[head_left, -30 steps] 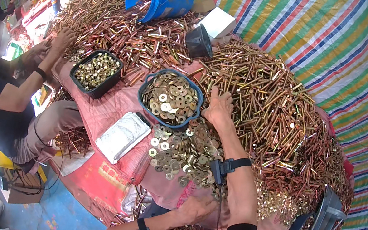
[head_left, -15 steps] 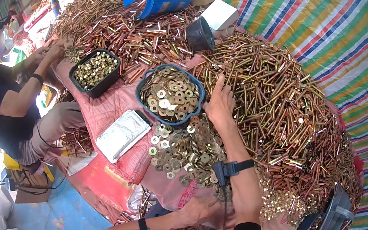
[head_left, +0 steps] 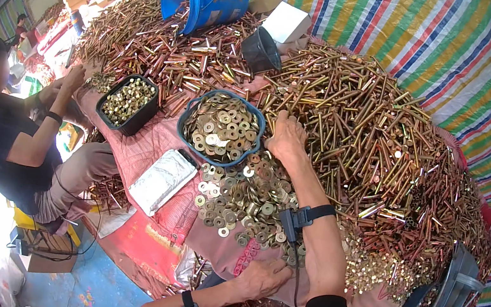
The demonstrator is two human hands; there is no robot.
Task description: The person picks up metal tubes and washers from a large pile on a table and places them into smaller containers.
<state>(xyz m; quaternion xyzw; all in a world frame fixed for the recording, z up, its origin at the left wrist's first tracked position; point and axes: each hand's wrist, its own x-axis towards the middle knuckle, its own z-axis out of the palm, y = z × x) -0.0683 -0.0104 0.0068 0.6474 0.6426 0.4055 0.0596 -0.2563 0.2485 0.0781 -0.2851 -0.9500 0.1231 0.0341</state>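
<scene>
My right hand (head_left: 289,136) reaches to the left edge of a large heap of long, brass-coloured bolts (head_left: 353,119). Its fingers are curled down against the heap, and what they pinch, if anything, is hidden. Just left of it stands a blue tub (head_left: 182,137) full of flat washers (head_left: 224,126). More loose washers (head_left: 251,199) spread over the pink cloth in front of the tub. Closer to me, my left hand (head_left: 264,278) rests low beside the near washers, its fingers closed; whatever lies inside them cannot be seen.
A black box of nuts (head_left: 130,101), a white package (head_left: 162,181), a blue bucket on its side (head_left: 208,3) and a dark cup (head_left: 260,51) lie around. Small nuts (head_left: 378,271) and a grey bin (head_left: 448,295) are at right. Another person (head_left: 21,131) sits at left.
My right hand has drawn slightly back and left, and its outstretched forefinger has curled down. My left hand has shifted only a little. The whole view has moved slightly.
</scene>
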